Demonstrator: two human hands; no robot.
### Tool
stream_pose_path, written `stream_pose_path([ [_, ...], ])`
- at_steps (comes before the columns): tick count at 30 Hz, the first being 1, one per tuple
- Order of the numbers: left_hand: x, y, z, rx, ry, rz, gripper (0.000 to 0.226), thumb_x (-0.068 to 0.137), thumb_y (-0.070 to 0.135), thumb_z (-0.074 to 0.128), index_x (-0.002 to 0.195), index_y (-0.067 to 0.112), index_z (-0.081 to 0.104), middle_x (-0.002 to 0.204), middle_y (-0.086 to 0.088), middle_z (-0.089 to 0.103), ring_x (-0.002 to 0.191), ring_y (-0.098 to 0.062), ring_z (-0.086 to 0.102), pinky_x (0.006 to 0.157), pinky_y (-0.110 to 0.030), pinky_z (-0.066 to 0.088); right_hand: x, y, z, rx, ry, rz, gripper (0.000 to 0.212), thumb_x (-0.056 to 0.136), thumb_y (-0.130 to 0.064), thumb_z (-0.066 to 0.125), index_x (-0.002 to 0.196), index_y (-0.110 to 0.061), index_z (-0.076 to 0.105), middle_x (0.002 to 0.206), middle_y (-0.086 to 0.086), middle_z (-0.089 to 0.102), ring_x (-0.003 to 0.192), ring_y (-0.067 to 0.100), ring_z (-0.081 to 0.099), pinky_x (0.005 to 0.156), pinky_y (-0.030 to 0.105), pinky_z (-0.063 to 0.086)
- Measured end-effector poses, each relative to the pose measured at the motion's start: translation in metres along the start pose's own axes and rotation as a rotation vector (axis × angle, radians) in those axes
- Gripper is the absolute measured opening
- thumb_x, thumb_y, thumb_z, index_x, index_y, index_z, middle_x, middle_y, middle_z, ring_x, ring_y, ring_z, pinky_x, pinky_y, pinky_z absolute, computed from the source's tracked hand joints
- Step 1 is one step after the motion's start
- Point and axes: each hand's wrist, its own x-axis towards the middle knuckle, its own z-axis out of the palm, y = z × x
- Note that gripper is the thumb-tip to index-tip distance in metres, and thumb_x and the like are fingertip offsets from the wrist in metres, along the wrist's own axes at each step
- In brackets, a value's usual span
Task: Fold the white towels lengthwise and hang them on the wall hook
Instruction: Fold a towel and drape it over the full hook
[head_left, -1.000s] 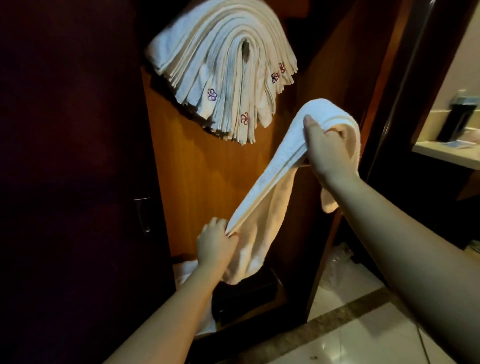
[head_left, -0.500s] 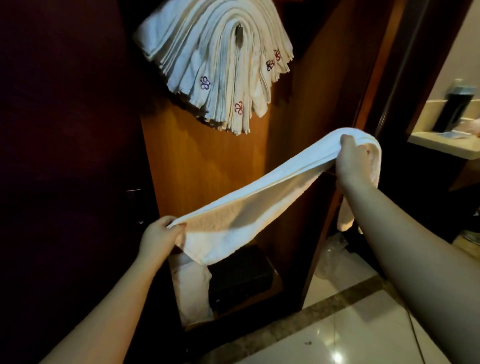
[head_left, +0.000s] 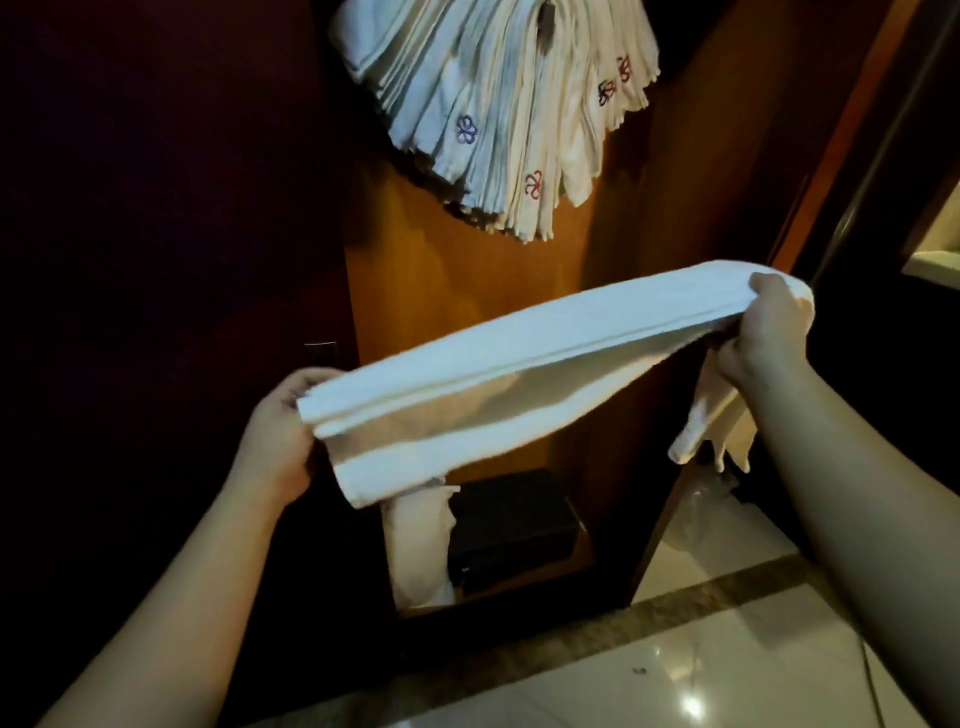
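Long white terry towel (head_left: 519, 364) stretched mid-air below hung white towel stack (head_left: 498, 104). Left hand (head_left: 283, 431) grips one end, right hand (head_left: 769, 332) the other. Hook mostly hidden; left fingers behind cloth.

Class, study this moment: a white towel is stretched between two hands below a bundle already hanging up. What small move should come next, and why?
Probably lift the towel toward the hanging bundle. It already looks folded into a long band, gripped at one end by the left hand and near the other by the right hand.

Terry-cloth towel (head_left: 498, 353), glossy wood panel (head_left: 415, 291), polished floor (head_left: 727, 649).
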Motion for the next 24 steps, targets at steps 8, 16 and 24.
stream_pose_path([
  [8, -0.004, 0.006, -0.005, 0.113, -0.161, -0.112, 0.029, 0.094, -0.006, 0.049, 0.101, 0.013, 0.069, 0.081, 0.003, 0.077, 0.074, -0.009, 0.073, 0.073, -0.029, 0.058, 0.009, 0.019, -0.003, 0.064, 0.021, 0.042, 0.025, 0.082, -0.023, 0.063, 0.105, -0.015, 0.058, 0.103, 0.006, 0.074, 0.092, 0.020, 0.074, 0.088, 0.040, 0.059],
  [16, 0.002, -0.003, -0.020, -0.334, -0.209, -0.036, 0.031, 0.069, 0.024, 0.074, 0.099, 0.018, 0.067, 0.096, 0.000, 0.074, 0.089, -0.015, 0.070, 0.071, -0.026, 0.059, 0.017, 0.022, -0.005, 0.081, 0.034, 0.083, 0.048, 0.075, -0.032, 0.065, 0.119, -0.014, 0.056, 0.113, 0.009, 0.070, 0.101, 0.026, 0.069, 0.098, 0.046, 0.051],
  [24, -0.001, -0.004, -0.012, 0.074, -0.118, -0.038, 0.041, 0.097, -0.005, 0.044, 0.101, 0.029, 0.065, 0.081, 0.012, 0.074, 0.070, -0.007, 0.069, 0.057, -0.027, 0.050, 0.006, 0.020, -0.008, 0.112, -0.002, 0.111, 0.044, 0.087, -0.033, 0.062, 0.126, -0.015, 0.050, 0.112, 0.008, 0.071, 0.102, 0.026, 0.069, 0.091, 0.043, 0.056],
])
